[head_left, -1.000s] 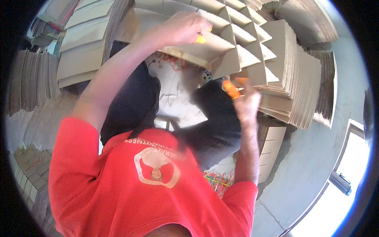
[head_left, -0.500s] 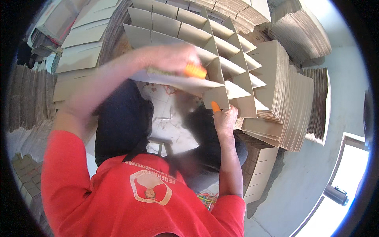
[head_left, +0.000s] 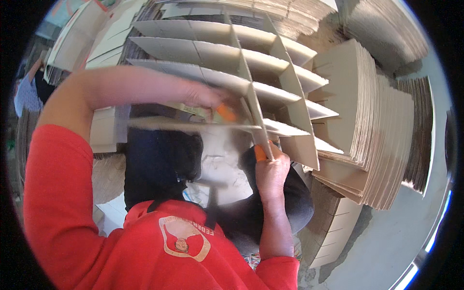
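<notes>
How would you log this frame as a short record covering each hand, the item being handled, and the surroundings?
Item: tan cardboard grid of crossing strips, its slots forming open cells
Left hand: bare left hand with orange finger covering, reaching in among the near strips; blurred, grip unclear
Right hand: bare right hand, also with orange on a finger, gripping the near end of a long strip
Right side: tall stack of flat tan cardboard sheets
Clothing: red short-sleeved shirt, black trousers
</notes>
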Demonstrator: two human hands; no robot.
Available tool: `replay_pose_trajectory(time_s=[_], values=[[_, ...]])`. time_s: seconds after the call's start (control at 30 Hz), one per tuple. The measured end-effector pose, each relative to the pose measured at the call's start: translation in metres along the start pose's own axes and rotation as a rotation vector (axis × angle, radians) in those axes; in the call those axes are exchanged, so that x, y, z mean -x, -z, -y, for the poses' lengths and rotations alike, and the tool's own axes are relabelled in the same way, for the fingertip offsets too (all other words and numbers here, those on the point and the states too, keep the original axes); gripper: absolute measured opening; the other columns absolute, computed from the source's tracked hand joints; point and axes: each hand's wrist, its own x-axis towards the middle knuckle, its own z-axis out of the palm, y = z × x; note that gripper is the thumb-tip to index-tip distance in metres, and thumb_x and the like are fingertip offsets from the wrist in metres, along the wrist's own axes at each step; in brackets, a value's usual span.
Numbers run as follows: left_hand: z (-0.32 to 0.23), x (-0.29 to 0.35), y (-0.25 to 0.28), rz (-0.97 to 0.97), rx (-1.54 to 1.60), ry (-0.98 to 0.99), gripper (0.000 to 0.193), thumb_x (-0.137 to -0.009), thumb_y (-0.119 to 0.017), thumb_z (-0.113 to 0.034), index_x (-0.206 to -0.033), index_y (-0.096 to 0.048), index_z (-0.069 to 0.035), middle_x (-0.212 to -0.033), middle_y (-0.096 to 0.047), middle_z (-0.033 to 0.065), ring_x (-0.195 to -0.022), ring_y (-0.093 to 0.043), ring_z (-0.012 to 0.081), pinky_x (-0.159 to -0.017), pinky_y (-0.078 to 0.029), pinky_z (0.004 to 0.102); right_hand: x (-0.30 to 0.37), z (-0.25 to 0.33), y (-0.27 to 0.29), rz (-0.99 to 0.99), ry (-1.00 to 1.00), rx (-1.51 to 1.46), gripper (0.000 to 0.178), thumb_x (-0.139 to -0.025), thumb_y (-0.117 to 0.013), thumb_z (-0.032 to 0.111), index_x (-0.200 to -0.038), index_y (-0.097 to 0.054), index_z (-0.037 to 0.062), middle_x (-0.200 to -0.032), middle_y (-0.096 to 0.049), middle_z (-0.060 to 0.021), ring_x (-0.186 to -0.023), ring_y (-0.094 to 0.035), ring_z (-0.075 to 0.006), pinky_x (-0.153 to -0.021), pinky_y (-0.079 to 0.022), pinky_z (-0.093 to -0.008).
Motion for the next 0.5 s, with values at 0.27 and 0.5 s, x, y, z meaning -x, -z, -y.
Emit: replay_pose_trajectory(time_s=[0.27, 0.5], values=[[0.059, -0.032, -0.025, -0.257, 0.601, -0.332, 0.013, -0.092, -0.061, -0.003, -0.105, -0.056, -0.002, -0.096, -0.066, 0.0108, -0.091, -0.068, 0.0222, -0.075, -0.062, 0.0373, 0.002, -0.001, 0.006, -0.001, 0.017, -0.016, 0.006, -0.086, -0.061, 0.009, -0.083, -0.064, 0.0045, -0.069, -0.061, -0.0164, -0.065, -0.062, -0.0369, -0.059, -0.049, -0.0437], [0.06, -0.037, -0.011, -0.633, 0.118, -0.128, 0.018, -0.086, -0.051, 0.007, -0.099, -0.063, 0.002, -0.09, -0.066, 0.0109, -0.081, -0.069, 0.0252, -0.064, -0.059, 0.034, 0.006, 0.0, 0.001, 0.046, -0.018, 0.031, 0.01, -0.084, -0.066, 0.014, -0.089, -0.066, 0.0057, -0.074, -0.064, -0.0164, -0.069, -0.064, -0.0367, -0.061, -0.05, -0.0439]])
